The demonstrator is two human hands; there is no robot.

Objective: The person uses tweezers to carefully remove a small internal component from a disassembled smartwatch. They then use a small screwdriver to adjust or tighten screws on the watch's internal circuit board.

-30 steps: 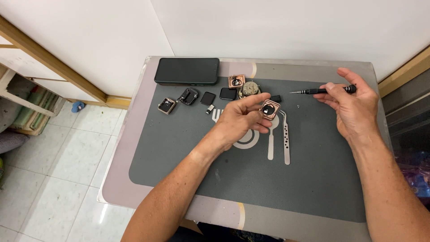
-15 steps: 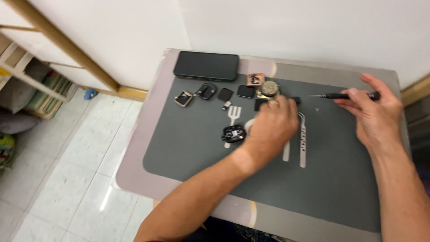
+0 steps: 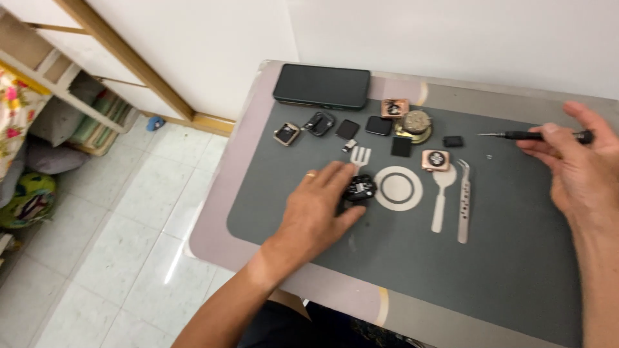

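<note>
Left hand [image 3: 317, 207], palm down with the forearm reaching in from the lower edge, lies on the grey mat [image 3: 516, 258] that covers the table [image 3: 222, 212]. Its grip is loosely curled, fingertips and thumb closing around a small black watch body [image 3: 359, 189], which sits just beyond the fingertips and beside the printed plate ring [image 3: 398, 188].

Right hand [image 3: 580, 171] is raised near the right edge. Its grip is closed: thumb and forefinger pinch the black handle of a fine screwdriver [image 3: 535, 135], tip pointing left.

Counted on the mat:
- One dark phone [image 3: 322, 86], face down at the far edge.
- Three rose-gold watch cases [image 3: 436, 160].
- Four small black square parts, among them one [image 3: 401, 146] near the centre.
- One round metal piece [image 3: 416, 122].
- One pair of tweezers [image 3: 464, 200], lying beside the printed spoon [image 3: 442, 193].
- One small black strap piece [image 3: 318, 122].
</note>
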